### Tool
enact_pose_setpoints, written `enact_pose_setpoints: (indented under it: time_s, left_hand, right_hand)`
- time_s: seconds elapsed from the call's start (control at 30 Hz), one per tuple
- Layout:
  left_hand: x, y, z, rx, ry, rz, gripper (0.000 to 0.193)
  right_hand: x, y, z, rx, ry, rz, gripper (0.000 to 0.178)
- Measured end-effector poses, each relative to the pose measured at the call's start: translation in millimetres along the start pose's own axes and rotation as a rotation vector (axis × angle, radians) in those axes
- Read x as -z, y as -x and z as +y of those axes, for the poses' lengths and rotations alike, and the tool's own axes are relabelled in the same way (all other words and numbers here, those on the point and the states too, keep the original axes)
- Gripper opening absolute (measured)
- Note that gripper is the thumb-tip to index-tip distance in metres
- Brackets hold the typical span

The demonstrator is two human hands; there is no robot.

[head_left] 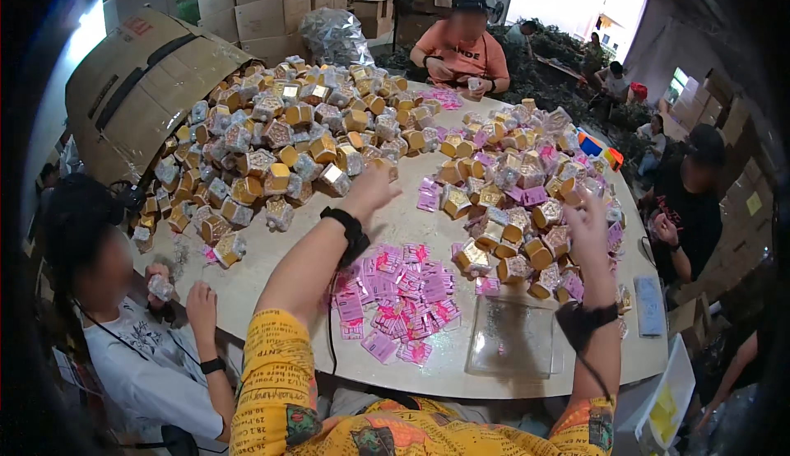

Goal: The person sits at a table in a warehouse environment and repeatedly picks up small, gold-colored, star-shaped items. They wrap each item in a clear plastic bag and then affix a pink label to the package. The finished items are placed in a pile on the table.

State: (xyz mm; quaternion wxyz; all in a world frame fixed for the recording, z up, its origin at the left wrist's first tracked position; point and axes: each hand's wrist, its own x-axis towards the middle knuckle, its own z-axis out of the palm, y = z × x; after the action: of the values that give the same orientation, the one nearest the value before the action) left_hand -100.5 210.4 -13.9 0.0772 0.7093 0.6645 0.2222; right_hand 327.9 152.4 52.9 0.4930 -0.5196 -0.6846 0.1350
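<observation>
My left hand [377,193] reaches to the near edge of a large heap of gold-and-clear faceted jars [280,135]. Its fingers are bunched from view beside the jars, so I cannot make out whether one is held. Above a second heap of similar jars [514,238], mixed with pink printed cards, hovers my right hand [587,224], slightly blurred, its fingers apart and no jar visibly gripped. Between my forearms a loose pile of pink cards [399,295] lies on the white table [288,258].
A clear flat plastic tray [512,337] lies by my right forearm. Co-workers sit at the left [123,308], far side [465,48] and right [691,184]. A large cardboard box [123,86] tips behind the left heap. An orange-and-blue object [601,150] sits at the far right.
</observation>
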Motion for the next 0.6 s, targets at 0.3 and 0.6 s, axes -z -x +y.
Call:
enact_pose_setpoints:
  time_s: [0.3,0.6]
  left_hand:
    - [-62,-53,-59,-0.125,-0.213,0.234,0.035]
    - [-48,-25,-35,-0.211,-0.248,0.082,0.021]
  right_hand:
    - [-28,177,-22,0.002,0.489,-0.765,0.037]
    - [-46,199,-9,-0.1,0.417,-0.636,0.011]
